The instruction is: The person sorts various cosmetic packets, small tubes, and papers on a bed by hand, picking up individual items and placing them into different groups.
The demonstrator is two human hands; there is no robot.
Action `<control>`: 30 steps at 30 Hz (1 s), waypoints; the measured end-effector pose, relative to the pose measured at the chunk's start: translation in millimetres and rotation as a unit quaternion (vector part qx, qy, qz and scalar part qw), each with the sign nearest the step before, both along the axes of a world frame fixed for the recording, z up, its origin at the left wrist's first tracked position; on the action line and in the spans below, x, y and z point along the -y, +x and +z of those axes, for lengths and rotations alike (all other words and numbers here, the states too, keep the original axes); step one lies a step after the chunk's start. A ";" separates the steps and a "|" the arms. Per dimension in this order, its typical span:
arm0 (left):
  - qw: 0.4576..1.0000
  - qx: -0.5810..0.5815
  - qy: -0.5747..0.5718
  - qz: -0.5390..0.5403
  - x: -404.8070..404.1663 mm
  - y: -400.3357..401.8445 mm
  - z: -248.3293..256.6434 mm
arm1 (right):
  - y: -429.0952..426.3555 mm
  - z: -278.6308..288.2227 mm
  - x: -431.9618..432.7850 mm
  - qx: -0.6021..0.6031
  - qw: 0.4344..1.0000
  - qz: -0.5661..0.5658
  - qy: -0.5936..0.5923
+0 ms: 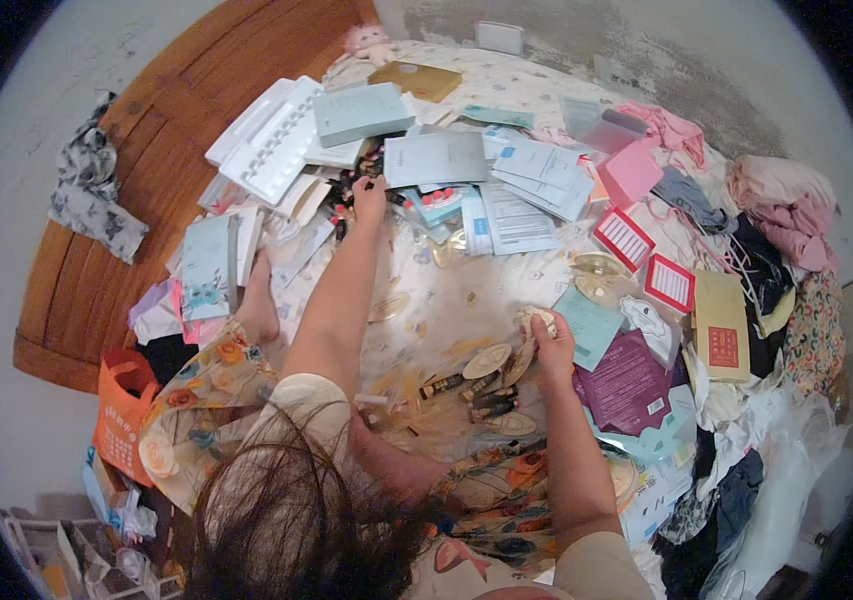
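Note:
My left hand reaches to a heap of small black tubes with red and pink ends; its fingers touch the heap, and whether they grip a tube is too small to tell. On the right, my right hand holds a crumpled cream cloth or tissue. Below that hand, several black tubes lie among oval beige pieces on the stained, patterned bedsheet. A silver-grey packet lies right beside the heap.
White plastic trays and a pale blue box lie at the back left. Paper leaflets, a purple packet, red-framed cards and a gold box spread to the right, with clothes beyond. An orange bag stands left.

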State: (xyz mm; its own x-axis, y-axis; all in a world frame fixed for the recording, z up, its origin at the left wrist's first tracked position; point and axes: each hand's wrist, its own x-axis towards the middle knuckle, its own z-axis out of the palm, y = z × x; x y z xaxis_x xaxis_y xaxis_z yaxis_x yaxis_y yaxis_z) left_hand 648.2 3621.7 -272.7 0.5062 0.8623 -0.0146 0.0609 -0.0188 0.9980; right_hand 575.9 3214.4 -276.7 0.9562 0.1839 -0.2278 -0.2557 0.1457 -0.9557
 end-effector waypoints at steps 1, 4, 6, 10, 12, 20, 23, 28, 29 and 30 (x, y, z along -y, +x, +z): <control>0.993 0.044 -0.096 -0.049 25.7 16.6 2.9 | 3.7 -2.0 7.5 -0.015 1.000 -0.002 0.014; 0.968 0.059 -0.231 -0.081 62.2 39.6 21.5 | 0.3 14.4 9.4 -0.049 0.997 0.023 0.058; 0.965 0.045 -0.255 -0.044 67.8 45.5 26.6 | -3.1 26.1 7.5 -0.077 0.995 0.024 0.055; 0.976 0.136 -0.169 -0.032 46.1 65.3 -0.3 | -5.0 24.1 1.5 -0.089 0.992 0.037 0.085; 0.990 0.099 -0.098 0.028 45.6 74.2 -5.1 | -4.2 22.8 0.3 -0.079 0.993 0.039 0.077; 0.999 -0.027 -0.003 -0.042 69.5 76.4 25.0 | -1.1 11.4 6.5 -0.037 0.998 0.036 0.046; 0.999 -0.017 0.008 -0.046 74.2 64.8 29.7 | -2.5 14.3 2.5 -0.043 0.996 0.038 0.062; 0.984 0.126 -0.116 -0.054 126.2 9.2 35.4 | -0.7 18.0 4.1 -0.042 0.996 0.050 0.053; 0.982 0.137 -0.120 -0.052 141.6 -11.4 32.7 | 0.0 21.0 3.8 -0.037 0.997 0.045 0.045; 0.982 0.116 -0.132 -0.067 155.2 -32.8 30.5 | -0.7 24.2 2.0 -0.033 0.998 0.043 0.038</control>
